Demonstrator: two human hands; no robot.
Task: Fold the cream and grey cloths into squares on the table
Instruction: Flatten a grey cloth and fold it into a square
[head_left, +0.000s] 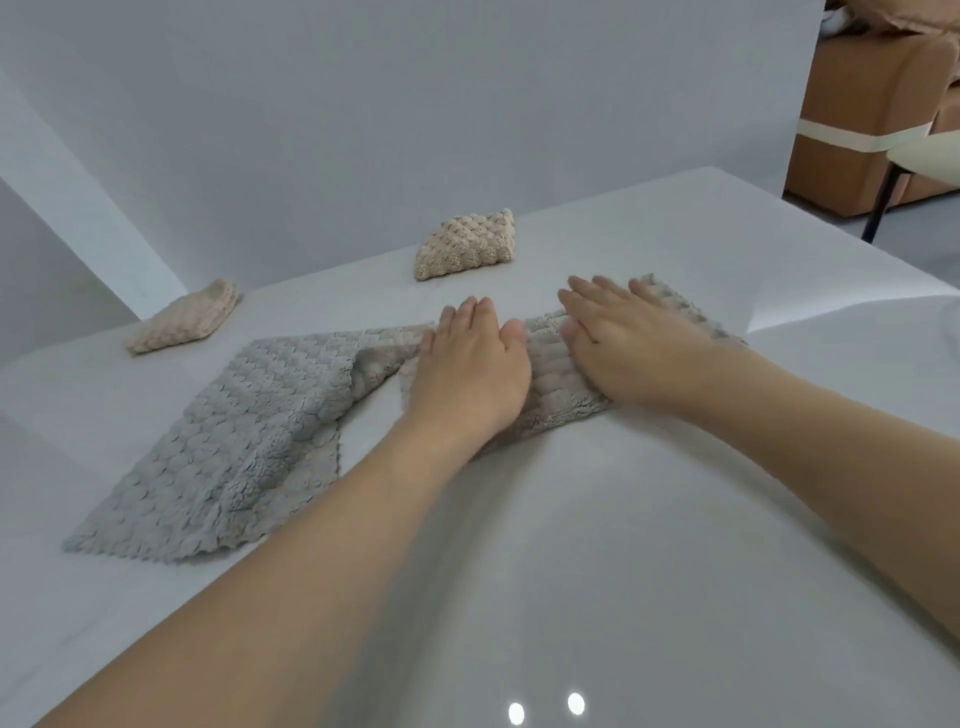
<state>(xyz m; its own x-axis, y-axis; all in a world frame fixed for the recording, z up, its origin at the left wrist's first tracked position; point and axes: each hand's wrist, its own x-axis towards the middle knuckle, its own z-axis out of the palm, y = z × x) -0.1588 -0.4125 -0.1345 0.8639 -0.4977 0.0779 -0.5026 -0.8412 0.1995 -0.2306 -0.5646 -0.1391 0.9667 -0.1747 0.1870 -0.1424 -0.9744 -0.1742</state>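
Note:
A folded grey cloth (545, 364) lies in the middle of the white table (623, 545). My left hand (467, 364) presses flat on its left part and my right hand (634, 338) presses flat on its right part, fingers straight. A second grey cloth (223, 452) lies spread out to the left, with its far right corner rumpled beside my left hand. Two cream cloths sit folded into squares: one (465, 244) at the back middle and one (182, 317) at the back left near the table edge.
A grey wall runs behind the table. A brown box (872, 130) with pale tape and a chair with a black leg (883, 202) stand on the floor past the table's far right corner.

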